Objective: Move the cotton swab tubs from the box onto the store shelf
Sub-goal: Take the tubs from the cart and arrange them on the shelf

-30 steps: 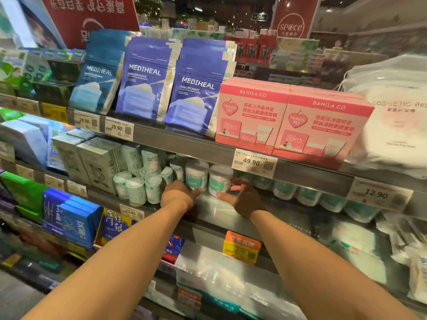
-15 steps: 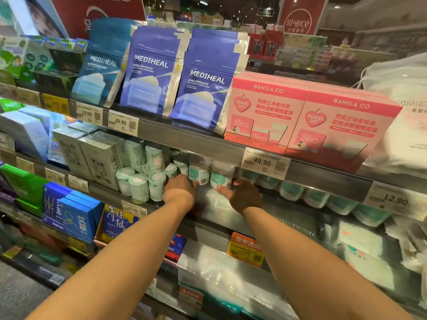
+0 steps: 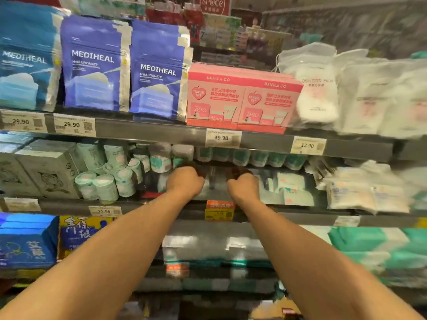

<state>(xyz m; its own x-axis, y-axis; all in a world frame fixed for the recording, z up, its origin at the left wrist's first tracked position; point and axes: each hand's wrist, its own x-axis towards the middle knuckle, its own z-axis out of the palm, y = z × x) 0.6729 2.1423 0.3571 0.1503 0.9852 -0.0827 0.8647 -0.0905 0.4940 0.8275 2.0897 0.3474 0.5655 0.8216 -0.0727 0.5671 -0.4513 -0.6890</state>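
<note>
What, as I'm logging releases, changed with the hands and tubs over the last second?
The left hand and right hand drew back off the two upright tubs, apparently letting go; the tubs seem pushed further back. Blur hides their grip. The rolls beside them stayed put.

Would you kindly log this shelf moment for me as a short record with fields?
shelf: middle shelf, grey front rail
left hand: reaching in, near two upright cotton swab tubs; fingers hidden, grip unclear
right hand: alongside, apart from the left; grip unclear
further tubs: row to the right, tops hidden behind the upper rail
above: pink Banila Co boxes, price tag 49.90
image: motion-blurred
</note>
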